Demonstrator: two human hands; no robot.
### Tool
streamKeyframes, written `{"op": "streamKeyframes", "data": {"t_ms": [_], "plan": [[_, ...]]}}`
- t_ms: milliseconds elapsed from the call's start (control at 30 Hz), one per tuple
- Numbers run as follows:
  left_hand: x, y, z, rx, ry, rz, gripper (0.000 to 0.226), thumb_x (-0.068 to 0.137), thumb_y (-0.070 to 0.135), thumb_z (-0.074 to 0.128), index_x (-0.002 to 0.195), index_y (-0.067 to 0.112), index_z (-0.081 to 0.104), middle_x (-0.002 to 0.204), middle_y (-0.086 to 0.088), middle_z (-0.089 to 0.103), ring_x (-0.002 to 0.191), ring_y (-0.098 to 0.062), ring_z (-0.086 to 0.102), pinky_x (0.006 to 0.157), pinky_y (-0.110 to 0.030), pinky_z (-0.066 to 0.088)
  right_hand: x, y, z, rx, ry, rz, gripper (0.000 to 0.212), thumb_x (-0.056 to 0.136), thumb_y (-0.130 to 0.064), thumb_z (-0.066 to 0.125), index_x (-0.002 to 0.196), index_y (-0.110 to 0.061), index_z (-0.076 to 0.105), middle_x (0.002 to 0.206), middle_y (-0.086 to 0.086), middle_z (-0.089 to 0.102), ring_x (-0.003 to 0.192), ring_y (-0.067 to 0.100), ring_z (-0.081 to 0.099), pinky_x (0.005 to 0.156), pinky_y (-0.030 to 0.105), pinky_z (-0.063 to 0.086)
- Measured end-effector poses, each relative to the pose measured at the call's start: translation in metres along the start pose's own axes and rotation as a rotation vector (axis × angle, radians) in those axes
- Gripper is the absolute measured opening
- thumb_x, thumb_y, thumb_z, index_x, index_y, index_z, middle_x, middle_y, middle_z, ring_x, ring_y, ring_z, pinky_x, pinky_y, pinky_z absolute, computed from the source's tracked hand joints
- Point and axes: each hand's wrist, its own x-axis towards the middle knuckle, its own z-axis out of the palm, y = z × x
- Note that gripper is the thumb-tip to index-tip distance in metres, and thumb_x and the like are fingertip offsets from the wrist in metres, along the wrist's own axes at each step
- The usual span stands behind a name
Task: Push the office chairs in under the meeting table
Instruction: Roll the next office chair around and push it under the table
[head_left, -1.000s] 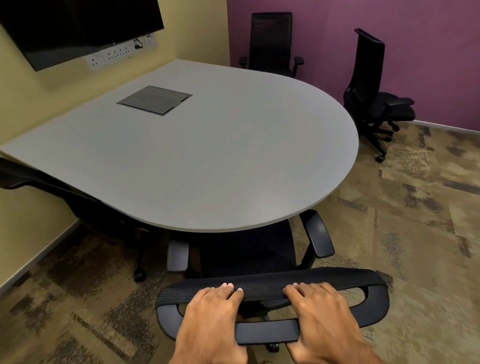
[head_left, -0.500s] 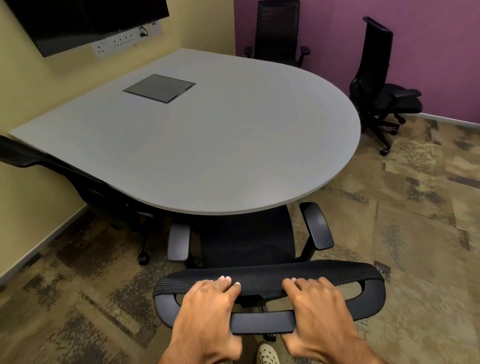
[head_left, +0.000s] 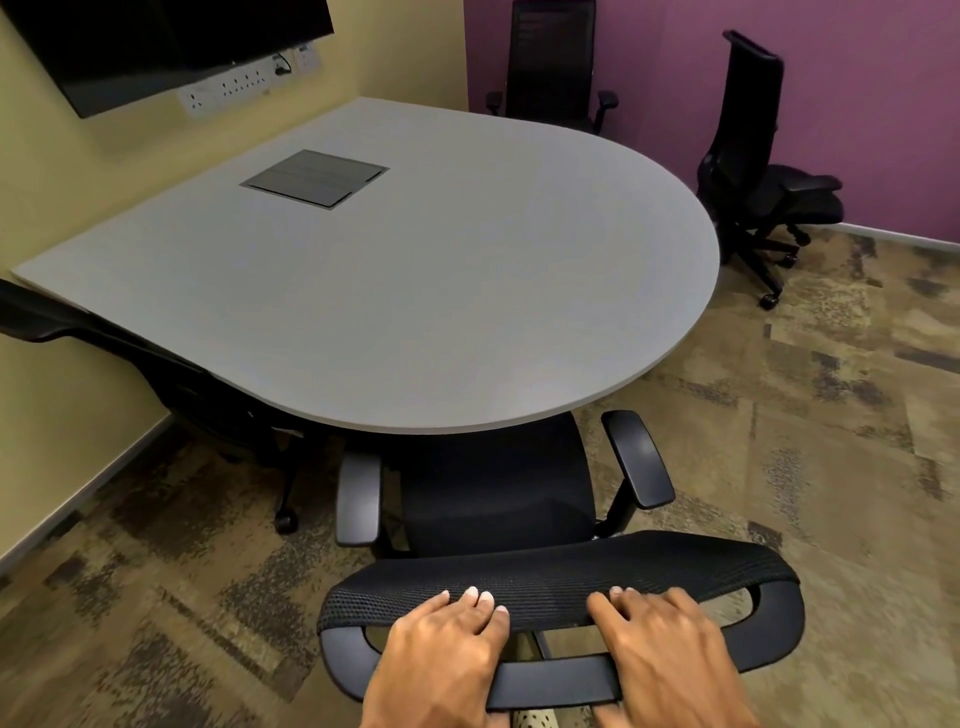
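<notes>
The left hand (head_left: 447, 654) and the right hand (head_left: 670, 654) lie side by side over the top of the black mesh-backed office chair (head_left: 498, 493), each with fingers folded forward across the mesh headrest edge and the palm against the plastic crossbar behind it; whether the thumbs wrap beneath the bar cannot be told. Both hands grip the chair's back, the left towards the left end of the bar and the right nearer its right half, a short stretch of bar bare between them.

Just ahead of the hands the chair's seat reaches under the rounded front edge of the grey D-shaped meeting table (head_left: 415, 291); the front of the seat is hidden by the tabletop, while the two padded armrests stand outside the table edge. Far ahead of the left hand, a dark grey square cable hatch (head_left: 315, 178) is set flush in the tabletop.

To the left of the left hand, a second black chair (head_left: 156, 374) sits partly under the table by the yellow wall. Well beyond the right hand, a third black chair (head_left: 753, 171) stands apart from the table near the purple wall, and a fourth black chair (head_left: 553, 67) stands at the table's far side. A dark wall screen (head_left: 156, 47) hangs above a white socket strip (head_left: 244, 83) far ahead on the left.
</notes>
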Motion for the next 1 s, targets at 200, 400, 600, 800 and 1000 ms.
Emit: {"op": "streamKeyframes", "data": {"t_ms": [200,400,600,800,1000], "plan": [[0.006,0.007,0.003,0.015,-0.044,0.090,0.060,0.059,0.057,0.042,0.092,0.024,0.079,0.096,0.008,0.075,0.094,-0.005,0.069,0.077,-0.022,0.057,-0.004,0.008,-0.002,-0.044,0.059,0.006,0.044,0.040,-0.054,0.040,0.065,-0.024,0.058,0.054,0.008,0.059,0.044,0.020,0.059,0.047,0.032,0.044],[0.017,0.020,0.003,0.004,-0.085,0.128,0.051,0.067,0.054,0.046,0.093,0.024,0.079,0.097,0.008,0.075,0.095,-0.005,0.069,0.077,-0.024,0.057,-0.014,0.024,0.004,-0.052,-0.005,0.101,0.049,0.033,-0.060,0.058,0.065,-0.024,0.055,0.062,0.011,0.065,0.055,0.023,0.068,0.059,0.036,0.033],[0.035,0.034,0.003,-0.048,-0.111,0.067,0.058,0.060,0.055,0.049,0.099,0.023,0.078,0.103,0.007,0.074,0.099,-0.006,0.068,0.081,-0.025,0.057,-0.017,0.045,-0.005,-0.027,-0.045,0.137,0.058,0.030,-0.058,0.061,0.075,-0.021,0.061,0.081,0.012,0.072,0.068,0.026,0.071,0.067,0.041,0.025],[0.050,0.052,0.001,-0.019,-0.150,-0.097,0.078,0.020,0.061,0.065,0.093,0.037,0.077,0.098,0.013,0.074,0.088,-0.009,0.071,0.067,-0.020,0.056,-0.018,0.062,-0.013,-0.011,-0.030,0.072,0.058,0.039,-0.059,0.060,0.084,-0.023,0.065,0.090,0.009,0.073,0.078,0.027,0.071,0.063,0.040,0.053],[0.063,0.067,0.005,0.022,-0.248,-0.160,0.084,0.014,0.056,0.072,0.095,0.035,0.078,0.100,0.008,0.074,0.089,-0.016,0.072,0.058,-0.021,0.056,-0.017,0.087,-0.021,-0.005,-0.003,0.009,0.058,0.041,-0.058,0.060,0.085,-0.022,0.068,0.092,0.007,0.073,0.078,0.026,0.070,0.068,0.036,0.056]]}}
